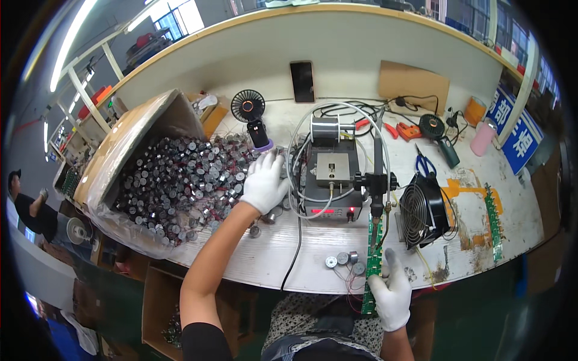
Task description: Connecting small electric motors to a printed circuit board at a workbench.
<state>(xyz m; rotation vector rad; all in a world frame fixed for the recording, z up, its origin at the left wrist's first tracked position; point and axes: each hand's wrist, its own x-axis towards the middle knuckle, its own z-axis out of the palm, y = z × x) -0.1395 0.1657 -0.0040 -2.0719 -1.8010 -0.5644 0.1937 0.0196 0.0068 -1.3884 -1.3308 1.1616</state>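
My left hand (265, 183), in a white glove, reaches forward to the right edge of a heap of small round metal motors (186, 174) with thin wires. Its fingers are stretched out, close to the purple foot of a small black fan (248, 106); what lies under the fingertips is hidden. My gloved right hand (391, 293) grips a long green circuit board (374, 265) by its near end, thumb on top. The board's far part passes under a soldering head (376, 207). Several wired motors (343, 259) lie just left of the board.
A large plastic-lined carton (99, 171) spills the motors onto the white table. A control box (330, 210) with a solder reel (325, 129) stands mid-table. Right are a black fan (424, 210), blue-handled scissors (425, 163) and another green board (494, 222). A phone (302, 81) leans behind.
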